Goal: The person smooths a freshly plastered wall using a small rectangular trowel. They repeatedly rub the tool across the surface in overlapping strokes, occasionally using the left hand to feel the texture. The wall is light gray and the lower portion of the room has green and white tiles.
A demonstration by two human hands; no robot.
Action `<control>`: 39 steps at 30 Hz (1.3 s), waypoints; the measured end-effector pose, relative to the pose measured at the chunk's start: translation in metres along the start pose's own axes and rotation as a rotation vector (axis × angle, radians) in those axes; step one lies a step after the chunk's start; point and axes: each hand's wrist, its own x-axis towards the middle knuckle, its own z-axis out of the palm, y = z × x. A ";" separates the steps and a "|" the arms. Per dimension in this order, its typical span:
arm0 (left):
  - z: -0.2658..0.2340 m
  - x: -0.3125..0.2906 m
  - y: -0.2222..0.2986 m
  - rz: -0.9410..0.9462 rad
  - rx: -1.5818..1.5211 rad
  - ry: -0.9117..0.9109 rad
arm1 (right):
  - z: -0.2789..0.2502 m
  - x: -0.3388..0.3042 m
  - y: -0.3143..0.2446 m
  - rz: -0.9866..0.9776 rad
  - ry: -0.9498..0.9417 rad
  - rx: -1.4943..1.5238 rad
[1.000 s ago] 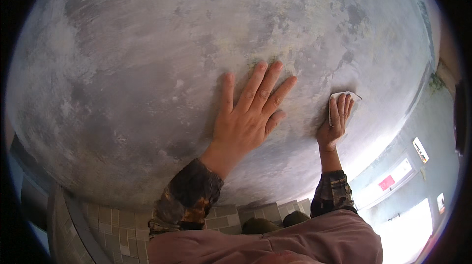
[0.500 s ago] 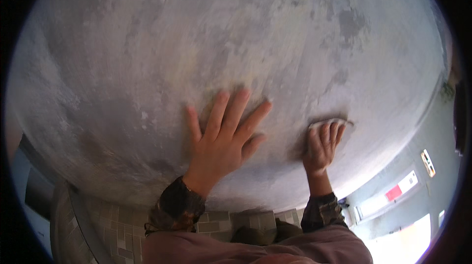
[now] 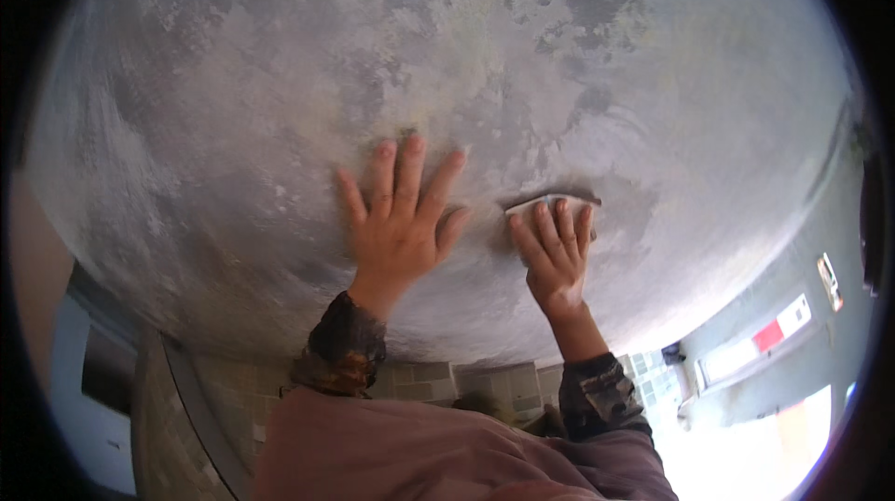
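Palm of left hand [image 3: 399, 221] spread flat on grey wall [image 3: 280, 82]; right hand [image 3: 556, 254] fingers press white pad [image 3: 541, 204].

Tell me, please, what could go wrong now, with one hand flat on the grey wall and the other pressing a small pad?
The thin pale sanding pad shows only at its top edge above the right hand fingers, so it might slip and bare fingertips could scrape the rough grey patchy plaster wall. The left hand lies flat with fingers spread close beside; a sideways stroke might hit it.
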 end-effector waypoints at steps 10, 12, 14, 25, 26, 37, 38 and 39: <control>-0.008 -0.038 -0.041 0.005 -0.175 -0.068 | 0.022 -0.007 -0.076 0.203 -0.059 0.011; -0.008 -0.039 -0.046 0.041 -0.138 -0.028 | 0.021 -0.001 -0.086 0.141 0.014 0.025; -0.009 -0.039 -0.047 0.066 -0.053 -0.042 | 0.022 0.012 -0.090 0.278 -0.011 0.016; -0.003 -0.043 -0.045 0.039 -0.014 -0.042 | 0.043 0.003 -0.107 0.292 0.005 -0.014; -0.003 -0.044 -0.045 0.044 -0.008 -0.048 | 0.046 0.002 -0.105 0.372 0.001 0.022; -0.003 -0.045 -0.042 -0.065 -0.048 -0.047 | 0.044 0.013 -0.104 0.204 0.095 -0.037; -0.003 -0.045 -0.042 -0.068 -0.053 -0.051 | 0.047 0.016 -0.102 0.261 0.028 -0.040; -0.003 -0.045 -0.042 -0.072 -0.057 -0.050 | 0.047 0.018 -0.102 0.323 -0.038 -0.036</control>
